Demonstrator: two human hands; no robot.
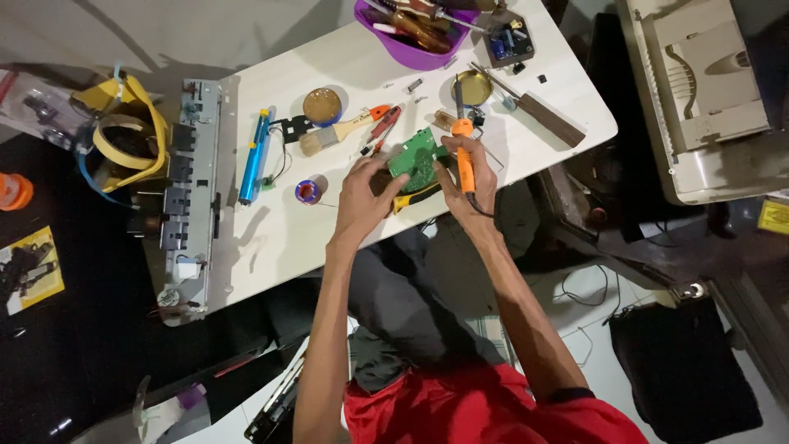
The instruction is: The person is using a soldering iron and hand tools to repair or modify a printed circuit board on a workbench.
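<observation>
A small green circuit board [415, 158] rests near the front edge of a white table [271, 238]. My left hand [364, 194] pinches the board's left edge with thumb and fingers. My right hand [468, 185] is wrapped around an orange-handled soldering iron [464, 152], which stands just right of the board with its tip pointing away from me. A black and yellow tool [415, 196] lies under the board between my hands.
On the table lie a blue tube tool [254, 156], a paintbrush [337, 131], a red-handled tool [382, 125], a solder spool [308, 192], a round tin [321, 105], a purple bowl of tools [411, 37] and a metal chassis [193, 197] at the left edge.
</observation>
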